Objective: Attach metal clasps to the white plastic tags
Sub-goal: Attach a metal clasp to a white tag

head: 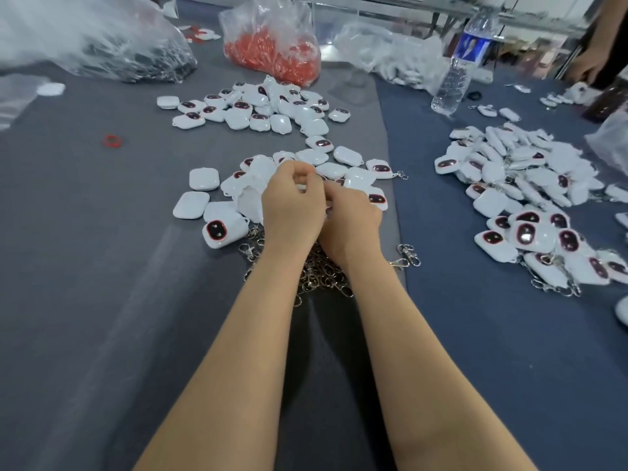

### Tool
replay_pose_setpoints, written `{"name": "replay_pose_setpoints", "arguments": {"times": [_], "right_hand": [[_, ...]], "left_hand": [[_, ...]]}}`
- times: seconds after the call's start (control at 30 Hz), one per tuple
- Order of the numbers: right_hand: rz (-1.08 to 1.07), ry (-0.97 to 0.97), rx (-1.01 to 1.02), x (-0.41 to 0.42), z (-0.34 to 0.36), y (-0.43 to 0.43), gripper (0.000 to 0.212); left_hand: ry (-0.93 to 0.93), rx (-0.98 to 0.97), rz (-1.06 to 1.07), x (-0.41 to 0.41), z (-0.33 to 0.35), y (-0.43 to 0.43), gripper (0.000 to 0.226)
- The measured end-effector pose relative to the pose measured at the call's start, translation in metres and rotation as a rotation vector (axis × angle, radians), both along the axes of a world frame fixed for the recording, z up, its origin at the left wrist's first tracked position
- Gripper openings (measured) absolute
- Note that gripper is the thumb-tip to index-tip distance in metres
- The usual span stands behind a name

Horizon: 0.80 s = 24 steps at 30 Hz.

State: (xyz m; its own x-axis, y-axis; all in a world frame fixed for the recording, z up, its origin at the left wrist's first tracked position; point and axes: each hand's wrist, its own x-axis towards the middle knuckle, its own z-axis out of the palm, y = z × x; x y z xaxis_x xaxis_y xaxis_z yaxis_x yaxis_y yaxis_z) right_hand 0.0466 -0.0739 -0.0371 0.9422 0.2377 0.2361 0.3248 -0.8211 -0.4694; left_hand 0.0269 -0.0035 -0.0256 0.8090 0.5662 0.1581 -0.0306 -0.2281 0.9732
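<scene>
Both my hands meet over the middle of the table above a pile of white plastic tags [217, 229], some showing a dark oval window ringed in red. My left hand [292, 202] has its fingers curled and pinches something small at its fingertips. My right hand [350, 219] lies against it with fingers curled under; what it holds is hidden. A heap of metal clasps [323, 273] lies under my wrists. One tag with a clasp attached [382, 168] lies just beyond my hands.
A further pile of tags [268, 108] lies behind, and a large pile with clasps [516, 198] to the right. Behind stand a bag of red parts [272, 56], a clear bag [102, 42], a water bottle [462, 62]. Another person's hand [588, 66] is at far right.
</scene>
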Motion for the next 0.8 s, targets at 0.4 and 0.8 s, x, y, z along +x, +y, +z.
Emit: {"name": "replay_pose_setpoints", "arguments": {"times": [0.4, 0.8], "right_hand": [[0.143, 0.163, 0.631, -0.009, 0.020, -0.023, 0.025], [0.242, 0.357, -0.022, -0.022, 0.022, -0.029, 0.032]], "left_hand": [[-0.025, -0.248, -0.019, -0.002, 0.009, 0.000, 0.017], [-0.135, -0.940, 0.208, -0.009, 0.012, 0.052, 0.018]]}}
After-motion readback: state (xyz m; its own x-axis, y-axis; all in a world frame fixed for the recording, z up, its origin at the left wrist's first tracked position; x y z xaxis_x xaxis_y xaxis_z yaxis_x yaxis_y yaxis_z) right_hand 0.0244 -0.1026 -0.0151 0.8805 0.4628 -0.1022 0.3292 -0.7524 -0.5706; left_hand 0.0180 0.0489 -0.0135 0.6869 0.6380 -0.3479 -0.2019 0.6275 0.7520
